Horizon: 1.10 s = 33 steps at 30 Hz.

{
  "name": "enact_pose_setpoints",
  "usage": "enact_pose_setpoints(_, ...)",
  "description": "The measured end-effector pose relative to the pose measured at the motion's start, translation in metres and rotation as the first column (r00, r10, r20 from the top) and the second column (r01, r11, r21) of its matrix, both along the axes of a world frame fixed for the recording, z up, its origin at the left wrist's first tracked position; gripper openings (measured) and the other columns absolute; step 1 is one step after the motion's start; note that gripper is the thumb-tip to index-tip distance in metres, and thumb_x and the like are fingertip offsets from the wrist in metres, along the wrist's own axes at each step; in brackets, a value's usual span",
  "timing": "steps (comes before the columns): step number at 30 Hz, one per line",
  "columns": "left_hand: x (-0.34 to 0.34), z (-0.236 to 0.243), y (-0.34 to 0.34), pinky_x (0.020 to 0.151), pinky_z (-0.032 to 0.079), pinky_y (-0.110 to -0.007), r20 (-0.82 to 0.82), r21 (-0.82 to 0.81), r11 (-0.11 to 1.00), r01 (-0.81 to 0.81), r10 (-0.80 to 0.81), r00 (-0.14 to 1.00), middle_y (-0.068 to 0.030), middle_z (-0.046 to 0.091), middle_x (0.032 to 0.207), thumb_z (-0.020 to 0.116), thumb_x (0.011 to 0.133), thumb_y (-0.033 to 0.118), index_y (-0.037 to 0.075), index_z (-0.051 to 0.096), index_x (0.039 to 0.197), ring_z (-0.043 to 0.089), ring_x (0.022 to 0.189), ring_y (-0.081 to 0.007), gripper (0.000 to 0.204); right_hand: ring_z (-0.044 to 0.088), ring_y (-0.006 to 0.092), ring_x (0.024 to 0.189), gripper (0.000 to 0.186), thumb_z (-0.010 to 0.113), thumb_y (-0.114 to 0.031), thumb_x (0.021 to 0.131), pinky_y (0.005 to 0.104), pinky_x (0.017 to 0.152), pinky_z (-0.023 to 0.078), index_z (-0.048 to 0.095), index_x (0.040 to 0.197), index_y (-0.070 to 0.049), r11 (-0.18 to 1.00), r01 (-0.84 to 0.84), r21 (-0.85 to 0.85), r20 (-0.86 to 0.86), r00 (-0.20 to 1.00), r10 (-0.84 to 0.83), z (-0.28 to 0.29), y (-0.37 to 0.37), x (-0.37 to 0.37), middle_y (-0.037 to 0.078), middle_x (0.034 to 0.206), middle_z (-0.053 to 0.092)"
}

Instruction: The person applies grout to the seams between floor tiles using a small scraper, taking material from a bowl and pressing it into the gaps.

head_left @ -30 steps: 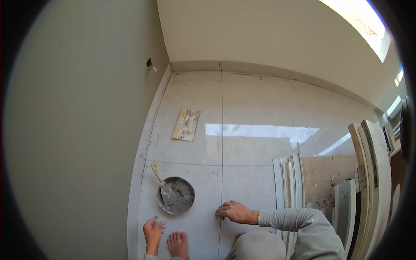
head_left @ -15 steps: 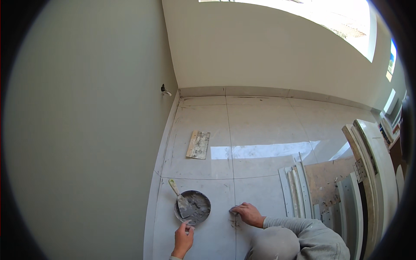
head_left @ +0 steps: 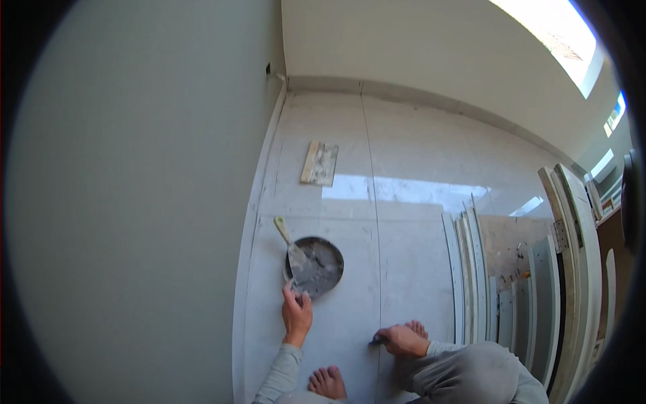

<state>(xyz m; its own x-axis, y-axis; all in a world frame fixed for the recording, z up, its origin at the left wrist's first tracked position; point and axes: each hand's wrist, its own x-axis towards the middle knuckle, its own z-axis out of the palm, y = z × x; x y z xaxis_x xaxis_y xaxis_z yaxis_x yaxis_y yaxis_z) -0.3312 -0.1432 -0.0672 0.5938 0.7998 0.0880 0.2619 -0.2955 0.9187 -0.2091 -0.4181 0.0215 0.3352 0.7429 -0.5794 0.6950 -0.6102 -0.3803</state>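
Observation:
My left hand (head_left: 297, 313) grips the near left rim of a round pan (head_left: 330, 273) of grey paste on the tiled floor. A putty knife (head_left: 284, 232) with a pale green handle rests in it, its blade in the paste. My right hand (head_left: 402, 340), to the pan's lower right, is closed on a small dark object (head_left: 375, 340) held low at the floor on a tile joint; what it is exactly is unclear. My bare feet (head_left: 326, 382) show beside the hands.
A stained flat spreader (head_left: 319, 163) lies farther up the tiles (head_left: 410, 155). Long pale boards (head_left: 579, 269) and strips stand or lie along the right, around a brown panel (head_left: 511, 236). A plain wall (head_left: 134, 202) runs along the left, with a small fitting (head_left: 268, 69) near the corner.
My left hand has moved up from beside my foot onto the pan's rim. My right hand has moved nearer my body along the tile joint. The view has shifted with my head.

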Motion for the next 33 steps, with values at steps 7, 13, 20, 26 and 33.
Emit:
enact_pose_setpoints(7,0.001,-0.016,0.002,0.069,0.048,-0.038,0.067,-0.057,0.996,-0.064,0.068,0.995,-0.0091,0.058,0.078,0.055,0.102,0.006,-0.003,0.027,0.15,0.059,0.069,-0.0222,0.056,0.068,0.0134,0.093,0.028,0.064,0.002,0.09,0.0318,0.089,0.054,0.073,0.117,-0.001,0.671,0.742,0.007,-0.643,0.517,-0.565,0.037,-0.003,0.032,0.005,0.101,0.076)
enact_pose_setpoints(13,0.013,-0.02,0.021,0.07,0.051,-0.037,0.068,-0.222,0.967,-0.121,0.139,0.988,-0.0111,0.061,0.086,0.055,0.103,0.006,-0.004,0.025,0.151,0.062,0.072,-0.0214,0.057,0.063,0.0093,0.088,0.024,0.065,-0.007,0.096,0.029,0.082,0.053,0.072,0.118,0.0,0.709,0.697,0.103,-0.654,0.584,-0.48,0.072,0.053,0.059,0.002,0.098,0.072)
enact_pose_setpoints(20,0.008,-0.001,0.011,0.067,0.052,-0.033,-0.022,-0.191,0.98,-0.059,0.056,0.998,-0.0087,0.061,0.083,0.058,0.099,0.001,-0.005,0.022,0.15,0.062,0.069,-0.0171,0.063,0.069,0.0394,0.082,0.018,0.065,-0.004,0.09,0.0452,0.076,0.056,0.069,0.107,0.002,0.81,0.121,0.574,-0.171,0.985,-0.026,0.027,0.179,0.063,0.024,0.087,0.071)
enact_pose_setpoints(26,0.016,0.001,-0.005,0.068,0.052,-0.028,0.0,-0.328,0.936,-0.129,0.137,0.991,-0.0084,0.061,0.088,0.057,0.099,-0.002,-0.005,0.023,0.148,0.065,0.076,-0.014,0.06,0.068,0.0448,0.082,0.005,0.058,0.0,0.083,0.0543,0.078,0.054,0.06,0.087,0.003,0.863,-0.162,0.478,-0.021,0.98,0.196,-0.047,0.214,0.06,0.025,0.078,0.068)
enact_pose_setpoints(33,0.033,0.005,-0.015,0.079,0.062,-0.033,0.098,-0.538,0.827,-0.163,0.253,0.962,-0.0107,0.057,0.104,0.055,0.103,0.002,-0.001,0.024,0.144,0.069,0.084,-0.0187,0.051,0.066,0.0437,0.09,0.017,0.067,-0.008,0.086,0.0492,0.081,0.051,0.063,0.096,0.005,0.93,-0.153,0.334,-0.273,0.929,0.251,-0.028,0.23,0.106,0.026,0.09,0.068)
